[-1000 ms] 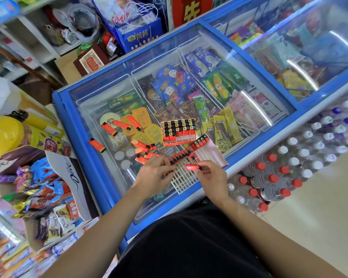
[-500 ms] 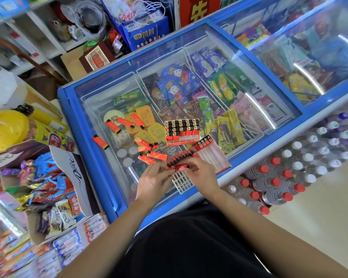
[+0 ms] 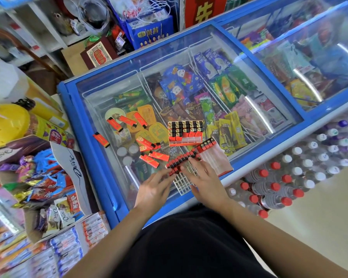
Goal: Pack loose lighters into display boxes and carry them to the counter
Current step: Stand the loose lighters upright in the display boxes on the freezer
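Two red display boxes lie on the glass lid of a blue freezer [image 3: 92, 137]. The far box [image 3: 184, 133] holds a block of upright red lighters with black tops. The near box [image 3: 215, 157] has a few lighters at its far corner and one row [image 3: 181, 160] along its left side. My left hand [image 3: 155, 187] and my right hand [image 3: 205, 177] rest their fingertips on the near end of that row, fingers spread. Several loose red lighters [image 3: 154, 156] lie on the glass to the left, and one [image 3: 101, 139] sits on the freezer's frame.
A white plastic grid [image 3: 184, 182] lies on the glass between my hands. Candy displays and a Dove box [image 3: 74, 167] crowd the left. Packs of bottled water [image 3: 279, 181] stand on the floor to the right. Shelves and bags stand behind the freezer.
My right hand carried a red lighter to the near box's row and no longer holds it. Both hands now press on the row's near end. The camera moved closer.
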The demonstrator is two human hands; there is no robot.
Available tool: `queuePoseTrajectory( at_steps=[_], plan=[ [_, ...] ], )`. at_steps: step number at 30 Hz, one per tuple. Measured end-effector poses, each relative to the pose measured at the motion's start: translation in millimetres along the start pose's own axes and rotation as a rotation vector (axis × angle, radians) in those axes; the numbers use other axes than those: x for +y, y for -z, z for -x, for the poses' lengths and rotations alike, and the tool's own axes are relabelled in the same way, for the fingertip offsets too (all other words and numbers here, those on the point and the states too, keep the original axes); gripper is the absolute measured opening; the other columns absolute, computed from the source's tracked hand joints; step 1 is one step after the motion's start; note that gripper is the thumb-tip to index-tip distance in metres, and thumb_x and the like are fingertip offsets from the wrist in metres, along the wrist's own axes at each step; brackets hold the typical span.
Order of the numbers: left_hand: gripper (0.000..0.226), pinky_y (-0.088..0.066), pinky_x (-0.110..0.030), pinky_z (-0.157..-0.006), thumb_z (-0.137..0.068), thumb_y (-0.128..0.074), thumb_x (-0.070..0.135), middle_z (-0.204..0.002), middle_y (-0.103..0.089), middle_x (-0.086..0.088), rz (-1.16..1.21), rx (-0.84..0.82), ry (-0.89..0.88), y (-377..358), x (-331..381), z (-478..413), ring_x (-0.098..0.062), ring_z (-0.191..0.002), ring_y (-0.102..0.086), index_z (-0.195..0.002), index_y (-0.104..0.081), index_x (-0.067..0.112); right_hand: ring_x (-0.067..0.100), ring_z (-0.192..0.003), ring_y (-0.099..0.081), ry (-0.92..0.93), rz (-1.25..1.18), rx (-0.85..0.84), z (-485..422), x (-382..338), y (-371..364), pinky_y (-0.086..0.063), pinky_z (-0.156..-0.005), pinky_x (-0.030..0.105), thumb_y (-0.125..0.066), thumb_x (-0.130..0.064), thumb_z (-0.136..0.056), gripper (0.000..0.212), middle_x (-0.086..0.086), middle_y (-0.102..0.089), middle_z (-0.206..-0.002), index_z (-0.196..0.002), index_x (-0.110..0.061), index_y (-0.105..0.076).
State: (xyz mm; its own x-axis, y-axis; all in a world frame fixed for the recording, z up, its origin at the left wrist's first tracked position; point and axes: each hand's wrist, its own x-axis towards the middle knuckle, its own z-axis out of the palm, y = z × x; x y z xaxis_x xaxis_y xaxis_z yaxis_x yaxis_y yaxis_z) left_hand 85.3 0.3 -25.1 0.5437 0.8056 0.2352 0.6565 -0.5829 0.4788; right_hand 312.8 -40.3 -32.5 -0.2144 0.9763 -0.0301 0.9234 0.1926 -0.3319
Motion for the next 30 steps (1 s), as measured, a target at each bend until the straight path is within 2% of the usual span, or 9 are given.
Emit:
queuePoseTrajectory(
  at_steps=[5, 9, 14, 16, 18, 20, 22, 27, 30],
  plan=[
    [0.042, -0.044, -0.019, -0.059, -0.086, -0.072, 0.010, -0.126, -0.062, -0.002, -0.035, -0.086, 0.028, 2, 0, 2, -0.015, -0.098, -0.062, -0.127, -0.069, 0.019, 0.040, -0.149, -0.009, -0.090, 0.095, -0.116, 1, -16, 1, -0.020, -0.117, 0.059, -0.069, -0.025, -0.084, 0.088, 0.006, -0.013, -0.167, -0.156, -0.038, -0.021],
    [0.041, -0.045, -0.016, -0.067, -0.088, -0.071, 0.013, -0.127, -0.062, 0.002, 0.049, -0.076, 0.092, 4, -3, 4, -0.012, -0.099, -0.061, -0.128, -0.069, 0.019, 0.041, -0.147, -0.018, -0.124, 0.029, -0.113, -6, -21, 7, -0.034, -0.111, 0.061, -0.073, -0.021, -0.080, 0.086, 0.005, -0.022, -0.163, -0.152, -0.038, -0.030],
    [0.046, -0.059, -0.046, -0.085, -0.086, -0.073, 0.011, -0.128, -0.061, -0.002, 0.037, 0.019, 0.349, 14, -45, -11, -0.023, -0.116, -0.057, -0.131, -0.065, 0.017, 0.035, -0.144, -0.014, -0.126, -0.048, -0.111, -9, -21, 11, -0.034, -0.110, 0.057, -0.068, -0.017, -0.083, 0.078, 0.003, -0.025, -0.160, -0.149, -0.039, -0.035],
    [0.062, -0.050, -0.056, -0.100, -0.085, -0.074, 0.021, -0.145, -0.049, -0.008, -0.085, -0.131, 0.344, 15, -63, -29, -0.032, -0.130, -0.046, -0.143, -0.054, 0.022, 0.033, -0.143, -0.016, -0.148, -0.087, -0.114, -10, -20, 12, -0.035, -0.111, 0.056, -0.066, -0.017, -0.084, 0.073, 0.001, -0.027, -0.158, -0.148, -0.039, -0.038],
    [0.079, -0.033, -0.061, -0.115, -0.087, -0.071, 0.040, -0.164, -0.023, -0.006, -0.216, -0.368, 0.306, 12, -75, -47, -0.036, -0.147, -0.023, -0.155, -0.032, 0.037, 0.033, -0.142, -0.020, -0.157, -0.114, -0.127, -12, -17, 16, -0.038, -0.111, 0.056, -0.065, -0.020, -0.087, 0.067, -0.002, -0.028, -0.156, -0.146, -0.039, -0.038],
    [0.088, -0.015, -0.066, -0.120, -0.088, -0.065, 0.056, -0.169, 0.004, -0.002, -0.289, -0.537, 0.303, 6, -86, -62, -0.039, -0.153, 0.002, -0.157, -0.012, 0.047, 0.032, -0.141, -0.024, -0.150, -0.113, -0.129, -15, -15, 20, -0.040, -0.109, 0.055, -0.065, -0.024, -0.088, 0.061, -0.003, -0.031, -0.154, -0.143, -0.037, -0.042],
    [0.090, -0.007, -0.068, -0.120, -0.087, -0.062, 0.064, -0.168, 0.013, 0.000, -0.295, -0.601, 0.332, 3, -92, -70, -0.040, -0.153, 0.012, -0.157, -0.007, 0.050, 0.031, -0.139, -0.027, -0.151, -0.104, -0.127, -18, -15, 23, -0.041, -0.107, 0.054, -0.064, -0.031, -0.089, 0.056, -0.004, -0.034, -0.151, -0.141, -0.037, -0.046],
    [0.071, -0.028, -0.062, -0.116, -0.086, -0.068, 0.058, -0.155, -0.033, 0.001, -0.270, -0.456, 0.311, 10, -93, -65, -0.035, -0.144, -0.021, -0.150, -0.038, 0.047, 0.027, -0.123, -0.040, -0.168, -0.138, 0.012, -25, -17, 27, -0.046, -0.096, 0.052, -0.065, -0.041, -0.087, 0.036, -0.004, -0.050, -0.132, -0.122, -0.031, -0.064],
    [0.066, -0.039, -0.056, -0.109, -0.083, -0.073, 0.053, -0.145, -0.042, 0.002, -0.222, -0.420, 0.311, 11, -93, -55, -0.032, -0.136, -0.030, -0.144, -0.049, 0.043, 0.024, -0.115, -0.046, -0.172, -0.128, 0.075, -35, -22, 30, -0.042, -0.095, 0.044, -0.069, -0.038, -0.087, 0.027, -0.003, -0.057, -0.122, -0.110, -0.025, -0.071]
  ],
)
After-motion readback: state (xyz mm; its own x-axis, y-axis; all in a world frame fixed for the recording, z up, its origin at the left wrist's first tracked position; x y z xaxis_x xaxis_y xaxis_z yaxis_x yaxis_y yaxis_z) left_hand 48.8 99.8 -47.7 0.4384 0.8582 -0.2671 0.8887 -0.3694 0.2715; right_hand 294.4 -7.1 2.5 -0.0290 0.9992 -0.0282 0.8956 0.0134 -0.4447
